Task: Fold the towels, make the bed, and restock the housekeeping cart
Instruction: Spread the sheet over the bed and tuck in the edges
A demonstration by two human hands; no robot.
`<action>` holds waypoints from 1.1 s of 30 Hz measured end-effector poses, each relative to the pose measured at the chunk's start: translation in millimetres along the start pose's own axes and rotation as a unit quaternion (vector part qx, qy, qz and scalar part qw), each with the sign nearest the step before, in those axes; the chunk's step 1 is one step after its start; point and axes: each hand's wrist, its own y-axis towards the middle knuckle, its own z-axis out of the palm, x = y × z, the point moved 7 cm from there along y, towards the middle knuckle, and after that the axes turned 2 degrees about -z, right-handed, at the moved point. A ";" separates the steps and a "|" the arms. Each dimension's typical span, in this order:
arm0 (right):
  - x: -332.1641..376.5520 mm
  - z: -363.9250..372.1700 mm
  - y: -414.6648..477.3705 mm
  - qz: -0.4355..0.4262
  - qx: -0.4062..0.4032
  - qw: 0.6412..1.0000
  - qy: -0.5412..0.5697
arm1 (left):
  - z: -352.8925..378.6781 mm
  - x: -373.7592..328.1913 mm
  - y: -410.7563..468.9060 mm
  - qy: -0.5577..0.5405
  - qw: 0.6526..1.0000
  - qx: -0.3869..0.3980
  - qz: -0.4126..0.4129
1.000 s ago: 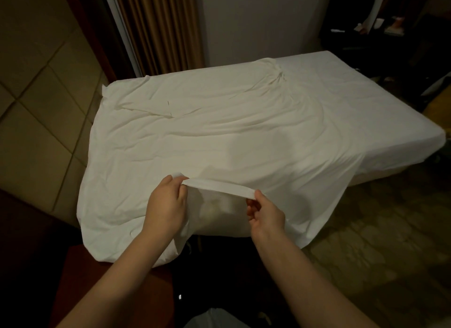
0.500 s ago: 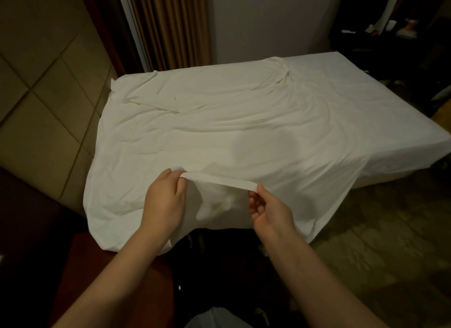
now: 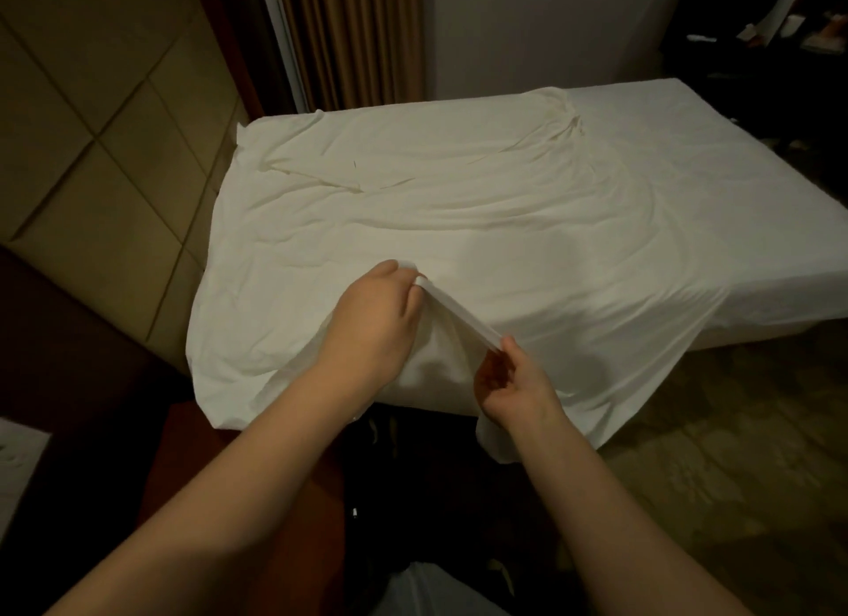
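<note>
A wrinkled white sheet (image 3: 459,211) lies spread over the bed (image 3: 734,156), its near edge hanging over the side. My left hand (image 3: 371,317) grips the hem of the sheet, and my right hand (image 3: 514,381) pinches the same hem a little lower and to the right. The hem stretches taut between them as a slanting white band (image 3: 459,315). A loose corner of the sheet (image 3: 495,441) hangs below my right wrist.
A padded headboard wall (image 3: 92,156) stands on the left, with brown curtains (image 3: 353,42) behind the bed. A reddish-brown nightstand (image 3: 206,455) sits below my left arm. Patterned carpet (image 3: 711,455) covers the floor on the right. Dark furniture with small items (image 3: 780,37) fills the far right corner.
My left hand has moved up and onto the bed with the hem. The right hand has dropped lower, so the hem now slants instead of lying level.
</note>
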 end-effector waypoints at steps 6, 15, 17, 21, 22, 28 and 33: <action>0.7 15.2 5.5 -0.010 0.020 0.998 0.051 | -6.6 2.6 2.0 -0.030 1.000 -0.009 0.003; -8.2 14.9 6.1 -0.020 0.007 1.000 0.005 | -17.1 38.9 0.8 -0.025 0.997 -0.023 -0.064; -5.7 14.0 4.7 -0.041 0.001 0.999 -0.001 | -15.6 44.3 -1.4 -0.025 0.997 -0.027 -0.070; 4.7 8.6 -3.1 -0.129 -0.024 0.990 -0.045 | -11.2 54.3 -8.9 -0.023 0.995 -0.032 -0.095; 9.0 7.1 -5.9 -0.156 -0.029 0.984 -0.078 | -9.7 57.8 -10.1 -0.015 0.994 -0.029 -0.104; 19.4 5.4 -15.3 -0.167 -0.024 0.980 -0.104 | 15.3 81.2 -15.8 0.083 0.979 0.100 -0.159; -3.1 4.0 -17.3 -0.126 -0.020 0.983 -0.136 | 54.9 43.8 -33.3 0.097 0.974 0.185 -0.082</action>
